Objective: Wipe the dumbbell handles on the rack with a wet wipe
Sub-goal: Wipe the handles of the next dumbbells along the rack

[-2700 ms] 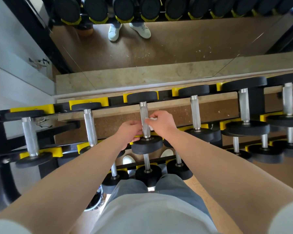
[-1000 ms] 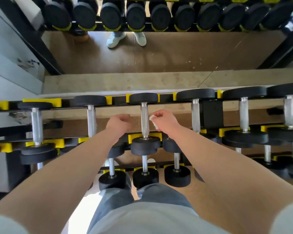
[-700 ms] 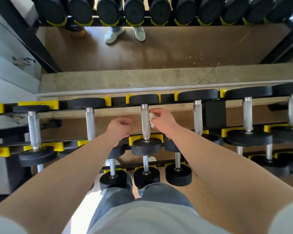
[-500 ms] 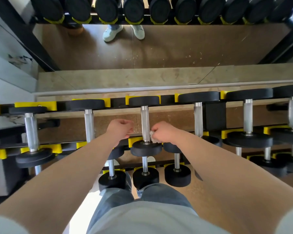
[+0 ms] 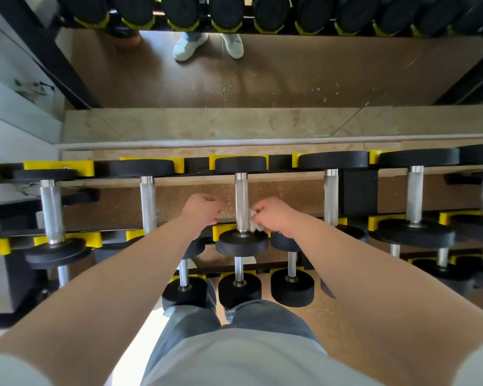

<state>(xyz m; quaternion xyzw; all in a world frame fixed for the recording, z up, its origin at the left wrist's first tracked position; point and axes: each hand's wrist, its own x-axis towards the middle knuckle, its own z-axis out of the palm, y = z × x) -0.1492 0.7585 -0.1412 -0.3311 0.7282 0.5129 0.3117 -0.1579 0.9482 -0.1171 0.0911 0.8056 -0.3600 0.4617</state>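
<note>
A: What fills the frame?

B: A black dumbbell rack (image 5: 195,169) with yellow cradles runs across the middle. Below it is brown speckled flooring; above, a pale ledge under a wall mirror (image 5: 262,73) reflecting white shoes at the top centre.

A: And the wipe?

B: The white wet wipe (image 5: 253,223) sits at frame centre, bunched in the right hand (image 5: 275,215), whose fingers are curled closed around it against the lower end of the knurled steel handle (image 5: 241,201).

A: The other hand?

B: The left hand (image 5: 202,211) is a loose fist just left of that handle; whether it touches, I cannot tell.
</note>
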